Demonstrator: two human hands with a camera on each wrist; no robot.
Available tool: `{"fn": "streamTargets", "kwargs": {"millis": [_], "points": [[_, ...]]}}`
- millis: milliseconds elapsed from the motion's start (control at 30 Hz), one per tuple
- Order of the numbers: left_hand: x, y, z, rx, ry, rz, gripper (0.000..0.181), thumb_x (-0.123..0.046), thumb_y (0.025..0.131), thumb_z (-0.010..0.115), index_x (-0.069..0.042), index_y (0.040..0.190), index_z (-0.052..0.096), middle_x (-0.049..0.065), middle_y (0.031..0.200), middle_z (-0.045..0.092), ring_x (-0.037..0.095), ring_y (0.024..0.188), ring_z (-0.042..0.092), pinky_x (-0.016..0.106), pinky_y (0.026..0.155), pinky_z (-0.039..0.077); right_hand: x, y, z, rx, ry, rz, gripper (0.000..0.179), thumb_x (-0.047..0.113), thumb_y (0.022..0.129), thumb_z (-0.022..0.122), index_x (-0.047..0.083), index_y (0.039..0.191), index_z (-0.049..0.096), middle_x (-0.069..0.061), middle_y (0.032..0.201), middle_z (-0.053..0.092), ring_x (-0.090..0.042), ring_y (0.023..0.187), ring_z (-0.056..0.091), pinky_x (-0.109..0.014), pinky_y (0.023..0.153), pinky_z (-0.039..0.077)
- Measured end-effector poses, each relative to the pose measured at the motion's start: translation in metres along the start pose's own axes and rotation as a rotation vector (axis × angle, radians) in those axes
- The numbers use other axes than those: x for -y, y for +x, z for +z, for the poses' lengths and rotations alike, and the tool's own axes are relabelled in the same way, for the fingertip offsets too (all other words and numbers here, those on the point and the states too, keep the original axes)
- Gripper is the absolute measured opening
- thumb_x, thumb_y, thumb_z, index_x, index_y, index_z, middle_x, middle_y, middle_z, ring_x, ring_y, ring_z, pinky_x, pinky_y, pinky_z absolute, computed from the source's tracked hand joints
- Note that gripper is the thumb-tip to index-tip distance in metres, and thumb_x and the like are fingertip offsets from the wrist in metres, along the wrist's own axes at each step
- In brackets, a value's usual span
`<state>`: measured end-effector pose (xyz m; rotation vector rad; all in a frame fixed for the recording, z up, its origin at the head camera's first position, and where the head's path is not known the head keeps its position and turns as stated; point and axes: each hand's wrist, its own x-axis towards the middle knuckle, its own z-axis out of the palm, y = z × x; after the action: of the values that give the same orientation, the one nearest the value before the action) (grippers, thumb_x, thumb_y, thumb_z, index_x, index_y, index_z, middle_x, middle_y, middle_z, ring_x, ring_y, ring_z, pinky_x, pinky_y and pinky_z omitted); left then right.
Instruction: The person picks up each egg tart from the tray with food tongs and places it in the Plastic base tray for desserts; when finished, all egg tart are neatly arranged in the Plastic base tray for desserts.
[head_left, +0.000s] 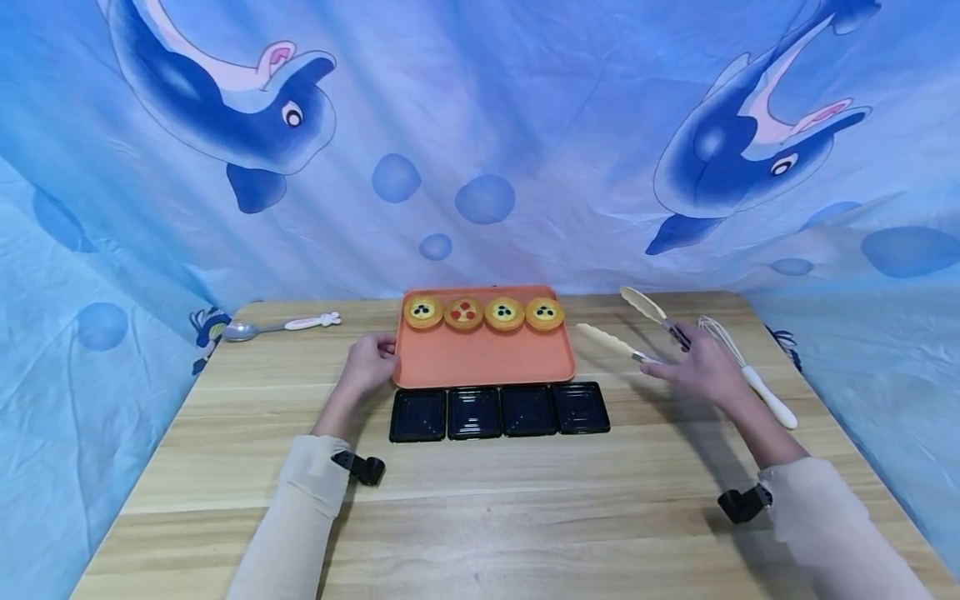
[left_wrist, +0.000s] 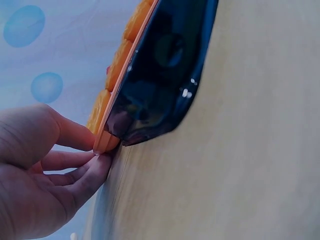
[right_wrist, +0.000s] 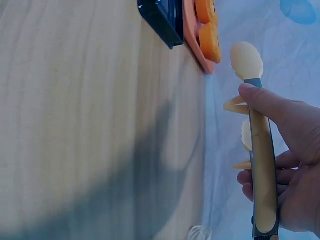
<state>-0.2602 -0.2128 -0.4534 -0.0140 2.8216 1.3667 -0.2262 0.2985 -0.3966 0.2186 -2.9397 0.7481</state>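
My left hand (head_left: 369, 364) pinches the left rim of an orange tray (head_left: 480, 358), thumb on top and fingers below, as the left wrist view shows. Along the tray's far side sit several round tarts (head_left: 505, 313), most topped with dark berries and one with red pieces. To the right of the tray, my right hand (head_left: 705, 367) grips a pair of tongs (right_wrist: 262, 165) with cream tips; the tongs' arms are spread and nothing lies between them. Right in front of the tray's near edge stands a row of several black square dishes (head_left: 474, 414).
At the far left lies a spoon (head_left: 242, 332) with a white, rabbit-shaped handle end. A whisk (head_left: 772, 398) with a white handle rests beyond my right hand. Behind the wooden table (head_left: 480, 517) hangs a blue curtain (head_left: 525, 125) with dolphins.
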Motion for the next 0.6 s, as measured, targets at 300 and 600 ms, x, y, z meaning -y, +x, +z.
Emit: {"fn": "streamTargets", "kwargs": {"millis": [300,600], "points": [[0.0,-0.002,-0.002,0.006,0.004,0.003,0.036,0.002,0.086,0.055,0.01,0.121,0.062,0.02,0.104,0.063,0.03,0.094,0.062,0.038,0.081,0.053,0.019,0.021,-0.003,0.107,-0.04,-0.029,0.102,0.052,0.076,0.082,-0.01,0.145,0.039,-0.035,0.117,0.058,-0.031,0.069,0.056,-0.049,0.066,0.049],[0.002,-0.001,-0.002,0.003,-0.019,0.011,0.037,0.001,0.085,0.054,0.01,0.121,0.061,0.018,0.102,0.063,0.027,0.091,0.061,0.033,0.077,0.053,0.032,0.05,0.006,0.195,-0.071,-0.068,0.109,0.056,0.074,0.081,-0.01,0.148,0.036,-0.021,0.08,0.058,-0.026,0.064,0.05,-0.045,0.063,0.048]]}}
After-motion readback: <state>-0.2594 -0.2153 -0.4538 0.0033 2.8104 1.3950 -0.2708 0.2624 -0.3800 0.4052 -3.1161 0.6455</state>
